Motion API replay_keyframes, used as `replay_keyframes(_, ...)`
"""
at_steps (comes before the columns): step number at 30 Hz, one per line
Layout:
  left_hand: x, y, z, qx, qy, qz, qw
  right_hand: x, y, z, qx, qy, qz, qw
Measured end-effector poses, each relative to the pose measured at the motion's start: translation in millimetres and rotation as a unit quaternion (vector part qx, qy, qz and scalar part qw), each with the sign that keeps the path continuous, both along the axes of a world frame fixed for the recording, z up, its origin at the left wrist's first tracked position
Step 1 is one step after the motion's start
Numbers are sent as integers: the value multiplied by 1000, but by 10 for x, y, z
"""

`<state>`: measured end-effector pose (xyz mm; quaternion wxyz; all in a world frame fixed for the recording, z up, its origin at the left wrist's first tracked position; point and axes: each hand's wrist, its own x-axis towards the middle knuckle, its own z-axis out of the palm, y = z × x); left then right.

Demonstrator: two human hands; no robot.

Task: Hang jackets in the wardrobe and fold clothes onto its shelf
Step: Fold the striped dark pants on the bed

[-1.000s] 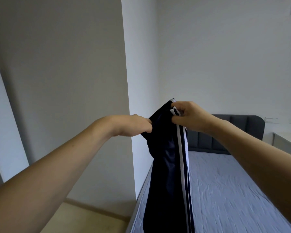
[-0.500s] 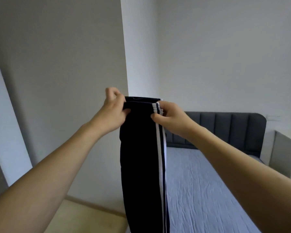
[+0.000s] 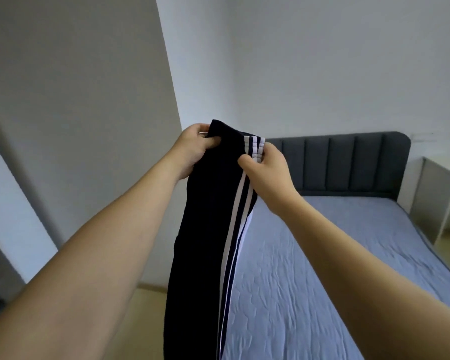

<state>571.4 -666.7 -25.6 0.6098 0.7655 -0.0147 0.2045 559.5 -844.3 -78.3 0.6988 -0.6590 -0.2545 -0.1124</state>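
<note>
Bed: blue-grey sheeted bed (image 3: 322, 268) is lying right, under the hanging fabric.
Trousers: dark navy white-striped track trousers (image 3: 205, 229) are now hanging straightened, readier for folding than a second ago.
Hands: left hand (image 3: 192, 149) and right hand (image 3: 266, 165) are holding the waistband, fingers clamped on it.

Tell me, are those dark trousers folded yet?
No: the striped track trousers hang full length, both hands gripping the waistband.
</note>
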Motion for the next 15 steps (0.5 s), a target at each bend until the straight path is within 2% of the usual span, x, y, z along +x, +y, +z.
replay_keyframes(3,506,-487,-497,82,67,-38,994,387,-489,-610,26,92,-54,994)
replay_keyframes(7,1309,-1287,-1603,177,158,-98,967,926,-1198,-1781,25,221,-119,968)
replay_keyframes(10,1956,-2003,-2886,235,200,-129,942,1341,-1695,-2986,43,269,-143,951)
replay_keyframes(15,2720,-3212,-5530,247,202,-159,934,1912,-2674,-5495,46,344,-218,912)
